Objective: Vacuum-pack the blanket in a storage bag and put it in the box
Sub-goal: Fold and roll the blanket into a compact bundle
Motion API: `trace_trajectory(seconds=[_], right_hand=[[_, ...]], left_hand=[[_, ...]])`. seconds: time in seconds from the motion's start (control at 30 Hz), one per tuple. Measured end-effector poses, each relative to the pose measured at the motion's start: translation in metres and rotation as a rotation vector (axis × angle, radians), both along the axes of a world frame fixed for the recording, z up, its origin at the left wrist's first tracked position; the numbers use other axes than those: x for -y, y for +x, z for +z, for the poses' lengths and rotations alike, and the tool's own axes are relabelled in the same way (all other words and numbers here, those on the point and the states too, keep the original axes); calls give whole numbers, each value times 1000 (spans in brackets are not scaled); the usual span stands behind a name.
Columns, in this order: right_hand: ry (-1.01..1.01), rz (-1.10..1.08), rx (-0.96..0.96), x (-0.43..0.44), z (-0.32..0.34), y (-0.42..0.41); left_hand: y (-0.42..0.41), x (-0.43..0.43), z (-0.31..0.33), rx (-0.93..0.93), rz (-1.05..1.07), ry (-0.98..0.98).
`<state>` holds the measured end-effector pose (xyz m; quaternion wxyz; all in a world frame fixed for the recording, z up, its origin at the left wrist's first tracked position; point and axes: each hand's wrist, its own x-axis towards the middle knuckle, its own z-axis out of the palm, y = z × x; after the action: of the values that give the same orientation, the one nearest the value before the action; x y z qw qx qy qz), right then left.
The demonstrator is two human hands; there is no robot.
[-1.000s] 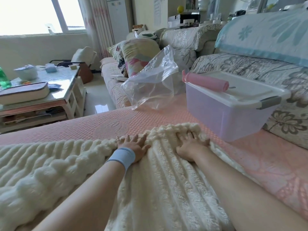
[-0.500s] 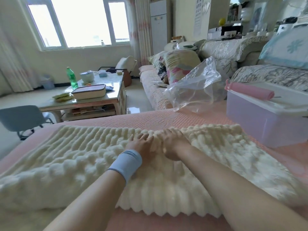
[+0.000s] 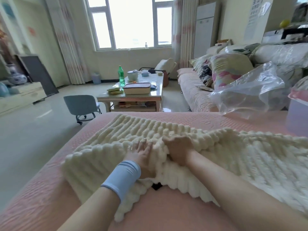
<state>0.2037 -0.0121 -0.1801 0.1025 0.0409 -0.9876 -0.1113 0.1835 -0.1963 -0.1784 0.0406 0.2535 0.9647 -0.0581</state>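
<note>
Surface: pink textured bed cover [image 3: 41, 189], filling the foreground
Blanket: cream ribbed blanket [image 3: 250, 160] lies across its middle, partly folded over itself; both hands press on it
Bag: clear plastic storage bag [image 3: 250, 94] sits crumpled at the far right edge
Box: pale plastic box [image 3: 296, 117] stands just beside the bag, cut off by the frame
Unclear: small dark object [image 3: 156, 186] under the blanket's near edge

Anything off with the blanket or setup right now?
Mostly fine. The blanket lies rumpled and askew on the pink cover, its near edge bunched under the left hand and right hand. A small dark object peeks from under that edge; can't identify it. The storage bag sits crumpled, unused.
</note>
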Motion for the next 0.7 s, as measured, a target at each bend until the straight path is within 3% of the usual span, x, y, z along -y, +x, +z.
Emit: trace_trajectory(seconds=[0.1,0.17,0.23,0.33,0.4,0.47,0.53,0.63,0.7], right_hand=[[-262,-281,43,4,15,-16],[-317,-348,125,13,14,-24],[-294,-151,120,25,4,-30],[-43,354,-39,40,-12,-27],[-81,494,-155,45,-12,-28],[-209,355,-55,55,6,-26],[-264,80,95,64,24,-34],[-344,-120,112,75,49,-57],[-341,-171,92,79,62,-75]], left_hand=[[-3,13,5,-329,-52,64],[-5,17,10,-350,-32,223],[-7,21,10,-219,37,363],[-18,33,-5,-36,106,334],[-22,42,-5,83,104,383],[-21,49,2,152,106,478],[-14,48,11,159,145,562],[-10,38,16,-8,157,558],[-21,36,20,-233,169,394]])
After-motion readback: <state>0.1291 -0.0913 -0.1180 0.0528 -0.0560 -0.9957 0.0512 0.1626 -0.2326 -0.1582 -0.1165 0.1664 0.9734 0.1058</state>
